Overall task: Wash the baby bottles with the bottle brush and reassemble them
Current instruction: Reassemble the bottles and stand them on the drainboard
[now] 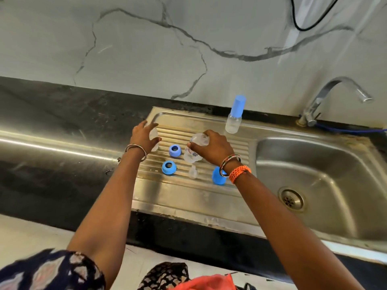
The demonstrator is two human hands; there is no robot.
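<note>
On the steel drainboard (pixel 188 195) my right hand (pixel 211 147) grips a clear baby bottle (pixel 192 152) from above. My left hand (pixel 144 136) curls round a second clear bottle (pixel 154 139) at the board's left. Between and below them lie two blue screw rings (pixel 174 150) (pixel 169 168), a clear teat (pixel 193 172) and a blue cap (pixel 218 176), partly behind my right wrist. An assembled bottle with a blue cap (pixel 234 116) stands upright at the back. No brush is in view.
The sink basin (pixel 314 170) with its drain (pixel 291 199) lies to the right, under a chrome tap (pixel 335 95). Black counter (pixel 52 114) runs to the left. A marble-patterned wall (pixel 167 49) rises behind, with a black cable (pixel 303 26) at top right.
</note>
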